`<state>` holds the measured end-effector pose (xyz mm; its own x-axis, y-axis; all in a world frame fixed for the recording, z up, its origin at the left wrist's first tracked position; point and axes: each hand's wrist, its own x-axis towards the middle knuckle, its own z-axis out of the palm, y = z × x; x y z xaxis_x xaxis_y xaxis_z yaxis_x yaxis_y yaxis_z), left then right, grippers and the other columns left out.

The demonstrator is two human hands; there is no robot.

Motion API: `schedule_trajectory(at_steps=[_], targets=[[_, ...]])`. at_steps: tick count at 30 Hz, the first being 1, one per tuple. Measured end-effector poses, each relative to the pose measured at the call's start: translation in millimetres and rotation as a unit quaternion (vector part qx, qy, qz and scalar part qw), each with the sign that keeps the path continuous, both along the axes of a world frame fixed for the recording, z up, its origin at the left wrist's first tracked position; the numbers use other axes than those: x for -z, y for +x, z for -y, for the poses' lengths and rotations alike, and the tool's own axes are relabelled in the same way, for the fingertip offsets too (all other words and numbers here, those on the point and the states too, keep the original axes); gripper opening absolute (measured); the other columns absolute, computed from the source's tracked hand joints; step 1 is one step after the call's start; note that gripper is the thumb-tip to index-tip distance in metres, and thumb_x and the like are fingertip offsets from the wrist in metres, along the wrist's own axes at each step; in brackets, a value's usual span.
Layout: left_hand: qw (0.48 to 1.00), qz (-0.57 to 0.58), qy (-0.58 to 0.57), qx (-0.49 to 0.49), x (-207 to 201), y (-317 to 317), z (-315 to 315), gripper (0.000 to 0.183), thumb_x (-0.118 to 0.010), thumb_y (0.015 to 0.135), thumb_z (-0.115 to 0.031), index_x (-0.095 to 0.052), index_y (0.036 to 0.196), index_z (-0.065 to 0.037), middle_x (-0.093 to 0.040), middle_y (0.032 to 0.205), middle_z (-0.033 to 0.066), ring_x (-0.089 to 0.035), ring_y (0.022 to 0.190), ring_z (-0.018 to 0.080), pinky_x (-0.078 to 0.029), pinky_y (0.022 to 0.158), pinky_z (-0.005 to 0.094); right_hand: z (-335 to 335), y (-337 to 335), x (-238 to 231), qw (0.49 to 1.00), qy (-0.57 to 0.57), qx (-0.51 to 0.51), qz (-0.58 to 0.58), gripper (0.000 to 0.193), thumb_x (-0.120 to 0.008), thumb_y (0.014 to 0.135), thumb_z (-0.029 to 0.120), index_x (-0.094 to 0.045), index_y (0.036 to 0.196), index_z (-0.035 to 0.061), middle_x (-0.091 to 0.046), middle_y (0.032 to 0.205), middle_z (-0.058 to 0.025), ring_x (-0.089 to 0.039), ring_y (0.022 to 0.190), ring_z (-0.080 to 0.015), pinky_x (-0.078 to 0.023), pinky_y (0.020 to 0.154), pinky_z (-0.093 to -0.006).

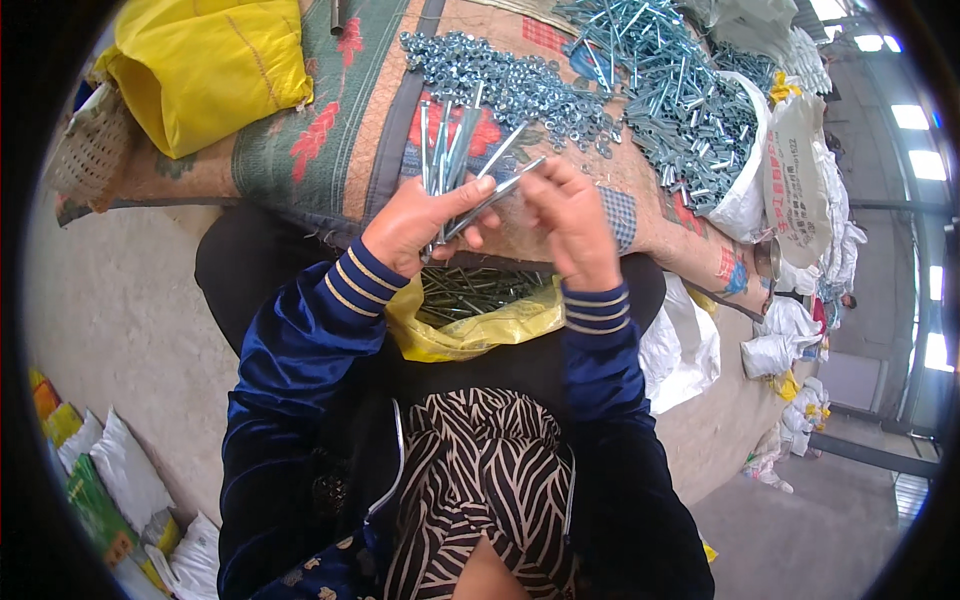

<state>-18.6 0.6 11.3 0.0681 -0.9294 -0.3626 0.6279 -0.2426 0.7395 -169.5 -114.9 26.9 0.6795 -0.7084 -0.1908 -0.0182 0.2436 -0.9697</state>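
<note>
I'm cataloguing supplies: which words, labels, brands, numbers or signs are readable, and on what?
White sack, right: red and dark printing, not copied here.
Green bag, lower left: marks too small to read.
I see no other legible lettering.

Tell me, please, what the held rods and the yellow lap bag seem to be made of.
Rods: metal, probably plated steel, judging by their silvery sheen. Lap bag: apparently plastic, possibly woven, glossy yellow, given its creases and highlights.

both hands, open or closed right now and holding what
Left hand: closed around a bunch of long metal rods.
Right hand: partly curled beside the rods, blurred; grip cannot be told.
</note>
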Motion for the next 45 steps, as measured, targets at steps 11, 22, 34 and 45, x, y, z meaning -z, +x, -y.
schedule_trajectory(at_steps=[11,22,34,45], targets=[[1.0,0.001,0.011,-0.026,5,7,2,0.019,-0.066,0.087,-0.022,-0.056,0.089,-0.006,-0.057,0.07,0.0015,-0.052,0.05,0.0057,-0.031,0.035,0.0164,118,-62,31,0.864,-0.386,0.198,-0.255,0.016,-0.066,0.082,0.014,-0.069,0.09,0.0012,-0.066,0.075,-0.0012,-0.057,0.063,-0.0076,-0.046,0.058,-0.0231],[1.0,-0.005,-0.003,-0.03,12,9,0,0.02,-0.063,0.089,-0.022,-0.058,0.093,-0.003,-0.056,0.072,0.0009,-0.05,0.051,0.0055,-0.032,0.036,0.0167,138,-78,34,0.942,-0.248,0.14,-0.179,0.019,-0.069,0.078,0.009,-0.067,0.096,0.0018,-0.062,0.069,0.0004,-0.053,0.057,-0.0068,-0.041,0.052,-0.0205],[1.0,-0.015,-0.002,-0.001,12,9,1,0.022,-0.064,0.088,-0.021,-0.058,0.096,-0.001,-0.057,0.071,0.0006,-0.052,0.051,0.0045,-0.033,0.036,0.0158,109,-45,25,0.767,-0.543,0.001,-0.343,0.011,-0.066,0.075,0.008,-0.065,0.083,0.0016,-0.064,0.07,-0.0102,-0.063,0.063,-0.0194,-0.047,0.057,-0.0312],[1.0,0.0,0.006,0.009,11,4,1,0.016,-0.068,0.085,-0.019,-0.059,0.086,-0.006,-0.061,0.066,0.0031,-0.054,0.048,0.0061,-0.032,0.034,0.0169,17,-6,-2,0.993,-0.071,0.078,0.045,0.019,-0.063,0.085,-0.002,-0.066,0.104,-0.0039,-0.067,0.095,-0.0109,-0.066,0.081,-0.0146,-0.056,0.074,-0.0243]])
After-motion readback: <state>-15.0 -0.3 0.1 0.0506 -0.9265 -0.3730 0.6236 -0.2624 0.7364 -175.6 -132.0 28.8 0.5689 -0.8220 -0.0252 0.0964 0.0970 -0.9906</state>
